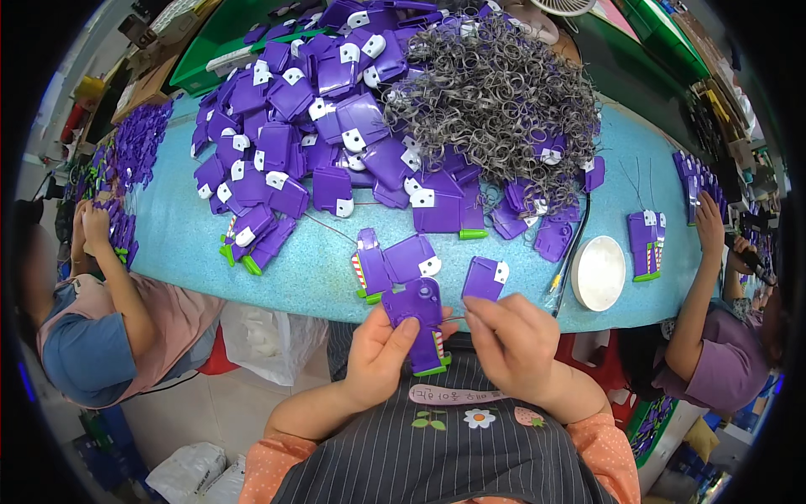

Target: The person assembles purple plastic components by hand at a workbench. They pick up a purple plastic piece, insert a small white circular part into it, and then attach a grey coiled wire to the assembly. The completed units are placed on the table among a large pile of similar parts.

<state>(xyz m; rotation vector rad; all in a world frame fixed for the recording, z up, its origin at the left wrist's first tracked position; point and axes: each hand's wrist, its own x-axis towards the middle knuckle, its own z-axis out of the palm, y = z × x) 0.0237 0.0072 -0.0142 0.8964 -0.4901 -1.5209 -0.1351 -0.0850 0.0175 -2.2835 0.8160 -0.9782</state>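
My left hand [379, 353] grips a purple plastic casing [413, 301] in front of my apron, the thumb pressed on its face. The casing has a round hole near the top, a red, yellow and white striped strip and a green foot. Close by on the right, my right hand [514, 344] is closed in a pinch; a thin dark wire [453, 318] runs between its fingertips and the casing. Just beyond my hands lie a purple shell with a white corner [484, 277], another such shell [410, 257] and a narrower purple part with a green foot [370, 260].
A big heap of purple shells [290, 97] fills the far left of the blue table [168, 218], beside a tangle of curled grey wires [504, 101]. To the right are a white bowl [599, 273], a black cable [579, 244] and wired purple pieces [645, 245]. Co-workers sit both sides.
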